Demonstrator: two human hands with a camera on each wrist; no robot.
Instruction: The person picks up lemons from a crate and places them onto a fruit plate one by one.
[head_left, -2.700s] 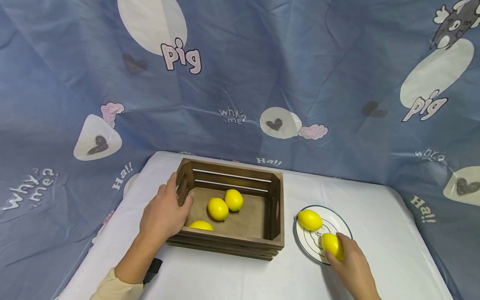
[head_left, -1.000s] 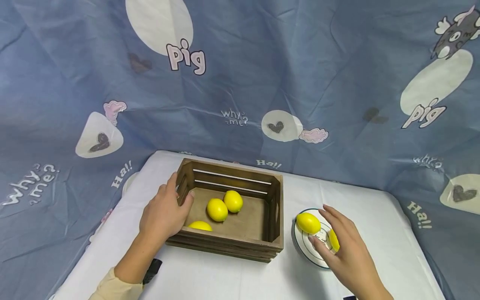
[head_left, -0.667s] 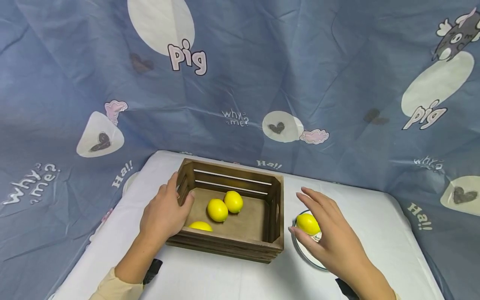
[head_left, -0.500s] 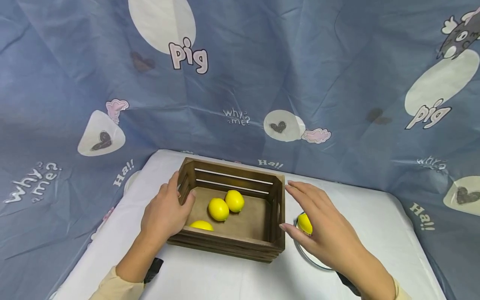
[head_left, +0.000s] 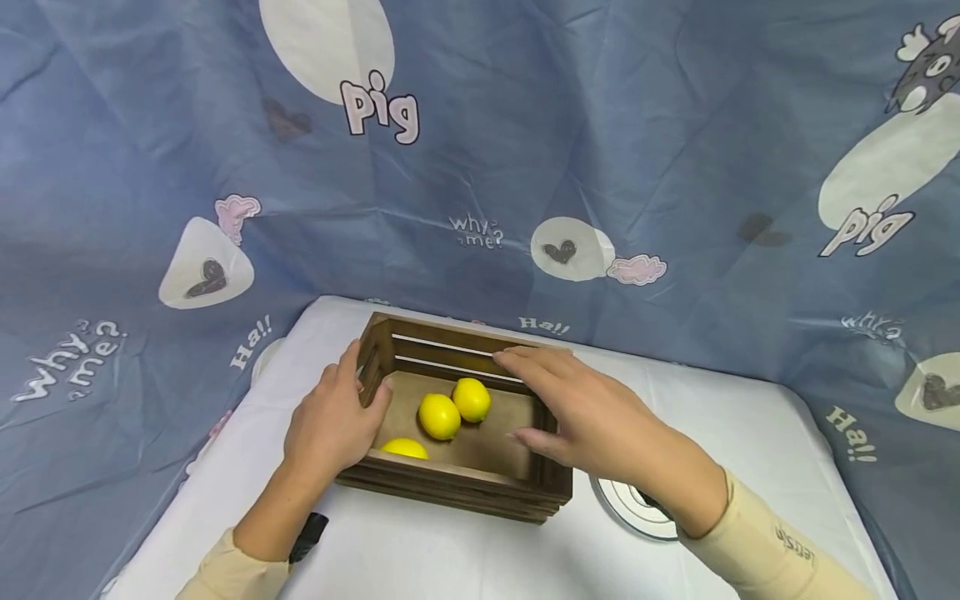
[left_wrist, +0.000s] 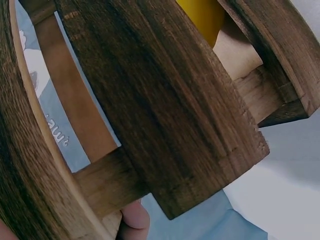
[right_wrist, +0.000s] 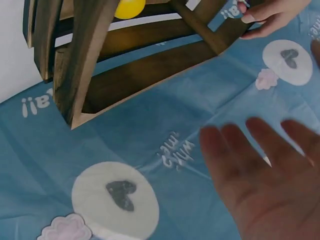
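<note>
A brown slatted wooden crate (head_left: pixel 450 483) stands on the white-covered table with three lemons (head_left: pixel 439 417) inside. My left hand (head_left: pixel 330 421) holds its left end, thumb over the rim on the inner side. In the left wrist view its fingertips (left_wrist: pixel 135 220) show below a crate slat. My right hand (head_left: pixel 573 408) is over the crate's right end, fingers spread and nothing in them. The right wrist view shows that palm bare, with the fingers apart. A white plate (head_left: pixel 637 517) with a dark rim lies right of the crate, mostly hidden under my right forearm; its lemons are hidden too.
A blue printed cloth (head_left: pixel 450 167) rises behind the table and wraps its sides. The white table cover (head_left: pixel 420 550) runs in front of the crate and on to the right of the plate (head_left: pixel 757 450).
My right hand let go of a lemon on the plate, rose, and moved left over the crate's right end. My left hand stays on the crate, and the lemons inside lie as before.
</note>
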